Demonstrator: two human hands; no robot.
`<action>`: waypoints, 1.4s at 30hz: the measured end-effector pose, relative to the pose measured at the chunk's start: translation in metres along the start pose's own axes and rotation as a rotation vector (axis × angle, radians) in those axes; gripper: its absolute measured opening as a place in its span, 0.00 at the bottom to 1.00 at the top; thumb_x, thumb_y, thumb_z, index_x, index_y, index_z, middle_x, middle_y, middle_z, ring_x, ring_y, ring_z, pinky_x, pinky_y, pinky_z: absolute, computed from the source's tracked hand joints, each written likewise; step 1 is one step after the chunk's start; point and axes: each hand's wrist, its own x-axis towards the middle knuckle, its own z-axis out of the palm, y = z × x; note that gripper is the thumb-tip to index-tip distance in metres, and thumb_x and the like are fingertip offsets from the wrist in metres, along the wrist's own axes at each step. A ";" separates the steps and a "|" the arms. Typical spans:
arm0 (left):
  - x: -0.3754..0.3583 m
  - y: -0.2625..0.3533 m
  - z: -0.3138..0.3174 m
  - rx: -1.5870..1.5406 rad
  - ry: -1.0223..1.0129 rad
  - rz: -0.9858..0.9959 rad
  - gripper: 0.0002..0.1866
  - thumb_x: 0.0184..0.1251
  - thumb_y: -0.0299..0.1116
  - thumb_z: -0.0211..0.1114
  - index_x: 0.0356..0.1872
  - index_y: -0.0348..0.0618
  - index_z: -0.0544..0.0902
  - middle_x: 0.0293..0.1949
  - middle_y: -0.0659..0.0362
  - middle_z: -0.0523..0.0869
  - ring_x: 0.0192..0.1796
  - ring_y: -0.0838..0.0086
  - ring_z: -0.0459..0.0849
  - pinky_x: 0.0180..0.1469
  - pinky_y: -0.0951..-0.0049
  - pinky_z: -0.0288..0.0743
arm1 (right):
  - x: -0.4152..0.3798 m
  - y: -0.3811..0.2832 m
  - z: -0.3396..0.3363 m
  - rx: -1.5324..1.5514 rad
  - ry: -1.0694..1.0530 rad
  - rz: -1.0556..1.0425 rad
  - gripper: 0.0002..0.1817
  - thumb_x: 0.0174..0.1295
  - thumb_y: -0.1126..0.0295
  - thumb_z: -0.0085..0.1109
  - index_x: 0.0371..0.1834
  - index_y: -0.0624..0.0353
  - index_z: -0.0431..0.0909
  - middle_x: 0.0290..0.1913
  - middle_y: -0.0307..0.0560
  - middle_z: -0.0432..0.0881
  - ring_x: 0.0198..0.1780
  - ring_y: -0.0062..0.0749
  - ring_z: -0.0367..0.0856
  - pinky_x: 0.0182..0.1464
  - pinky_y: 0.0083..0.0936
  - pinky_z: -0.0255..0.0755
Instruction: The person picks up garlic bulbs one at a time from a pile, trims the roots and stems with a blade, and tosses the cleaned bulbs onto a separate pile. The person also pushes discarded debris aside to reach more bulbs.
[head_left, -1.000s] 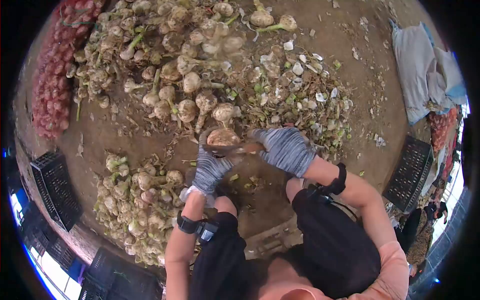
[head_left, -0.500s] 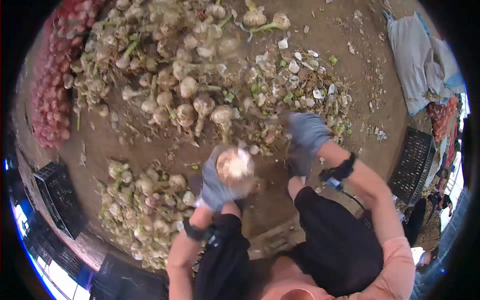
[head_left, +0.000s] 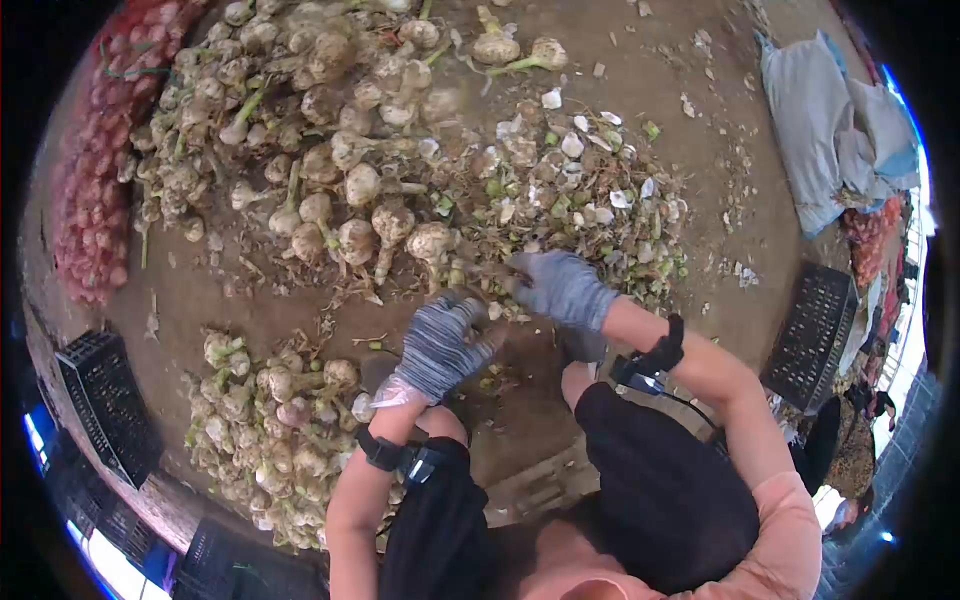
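My left hand (head_left: 440, 345), in a grey striped glove, reaches over the ground with its thumb apart from its bent fingers. Its fingertips are right at the stem of a dirt-covered garlic bulb (head_left: 430, 242). No bulb shows inside this hand. To the right, my right hand (head_left: 562, 288), gloved alike, has its fingers curled closed; I cannot tell what is in them. It lies at the near edge of a litter of cut stems and skins (head_left: 575, 190). Beyond both hands spreads a large heap of garlic with stems (head_left: 320, 110).
A second garlic pile (head_left: 270, 440) lies left of my legs. Red net sacks of bulbs (head_left: 95, 190) line the far left. Black crates (head_left: 108, 405) stand at the left, another crate (head_left: 812, 335) at the right. A pale woven sack (head_left: 820, 130) lies at the upper right.
The garlic bulb that was in my left hand is no longer in it. That hand has moved forward towards the heap; my right hand has come left, closer to it.
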 end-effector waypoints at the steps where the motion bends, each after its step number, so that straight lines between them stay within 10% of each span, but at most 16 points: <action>1: 0.005 0.004 -0.001 0.100 -0.018 0.100 0.16 0.45 0.41 0.70 0.32 0.43 0.79 0.21 0.56 0.77 0.30 0.60 0.77 0.33 0.63 0.72 | 0.002 -0.001 0.000 0.001 0.002 0.011 0.16 0.55 0.60 0.53 0.40 0.60 0.77 0.31 0.58 0.80 0.35 0.52 0.79 0.37 0.38 0.73; 8: -0.022 0.007 -0.051 0.220 0.170 0.201 0.11 0.45 0.36 0.69 0.31 0.46 0.80 0.30 0.56 0.80 0.31 0.59 0.79 0.32 0.64 0.74 | -0.010 0.074 0.017 -0.241 -0.145 0.142 0.19 0.51 0.60 0.56 0.41 0.64 0.74 0.31 0.62 0.79 0.35 0.54 0.79 0.38 0.42 0.73; 12: -0.111 -0.027 -0.112 0.402 0.218 -0.328 0.11 0.46 0.30 0.66 0.35 0.47 0.80 0.32 0.54 0.81 0.33 0.58 0.80 0.35 0.64 0.75 | -0.005 0.069 0.011 -0.161 -0.003 0.121 0.18 0.53 0.61 0.54 0.43 0.61 0.76 0.32 0.61 0.80 0.36 0.53 0.79 0.39 0.41 0.73; 17: -0.238 -0.036 -0.213 0.677 -0.471 -1.358 0.22 0.47 0.44 0.65 0.42 0.43 0.79 0.47 0.48 0.78 0.44 0.53 0.79 0.46 0.61 0.74 | -0.010 0.059 0.010 -0.237 -0.026 0.116 0.18 0.57 0.59 0.51 0.43 0.60 0.76 0.31 0.60 0.80 0.34 0.53 0.79 0.39 0.43 0.73; 21: -0.240 -0.064 -0.209 0.939 -0.184 -1.052 0.28 0.50 0.47 0.64 0.51 0.43 0.73 0.50 0.49 0.77 0.51 0.55 0.77 0.51 0.63 0.71 | -0.010 0.052 0.010 -0.183 -0.048 0.146 0.18 0.58 0.58 0.50 0.42 0.60 0.76 0.30 0.59 0.80 0.34 0.52 0.79 0.40 0.42 0.73; 24: -0.122 -0.083 -0.157 0.495 0.317 -0.542 0.33 0.51 0.40 0.66 0.61 0.49 0.65 0.51 0.50 0.77 0.51 0.59 0.77 0.52 0.64 0.71 | -0.009 0.046 0.008 -0.199 -0.029 0.127 0.17 0.58 0.58 0.50 0.41 0.60 0.76 0.31 0.59 0.80 0.34 0.52 0.79 0.40 0.41 0.73; 25: -0.087 -0.158 -0.134 0.147 0.324 -0.766 0.37 0.50 0.40 0.69 0.62 0.44 0.63 0.54 0.47 0.74 0.55 0.56 0.74 0.55 0.63 0.68 | -0.009 0.045 0.009 -0.199 -0.039 0.135 0.17 0.58 0.58 0.50 0.41 0.60 0.76 0.31 0.58 0.80 0.35 0.51 0.79 0.40 0.41 0.73; 26: -0.043 -0.083 -0.131 0.415 0.298 -0.796 0.38 0.46 0.34 0.70 0.62 0.46 0.63 0.53 0.47 0.74 0.53 0.54 0.75 0.55 0.62 0.69 | -0.009 0.047 0.010 -0.213 -0.038 0.082 0.17 0.58 0.58 0.50 0.41 0.59 0.77 0.31 0.57 0.80 0.35 0.51 0.79 0.40 0.40 0.73; 36: 0.005 -0.153 -0.073 -0.018 0.789 -0.214 0.31 0.45 0.32 0.73 0.53 0.40 0.72 0.50 0.53 0.76 0.50 0.67 0.76 0.51 0.70 0.72 | -0.011 0.030 0.015 -0.068 0.026 0.038 0.18 0.58 0.56 0.50 0.42 0.59 0.78 0.33 0.58 0.81 0.36 0.50 0.80 0.41 0.40 0.73; 42: -0.006 -0.040 -0.039 -0.582 0.449 -0.365 0.32 0.43 0.31 0.74 0.52 0.38 0.70 0.37 0.58 0.81 0.42 0.75 0.78 0.49 0.72 0.74 | -0.009 0.001 0.015 -0.048 0.009 -0.080 0.20 0.52 0.61 0.54 0.47 0.59 0.73 0.32 0.57 0.80 0.36 0.50 0.80 0.37 0.40 0.73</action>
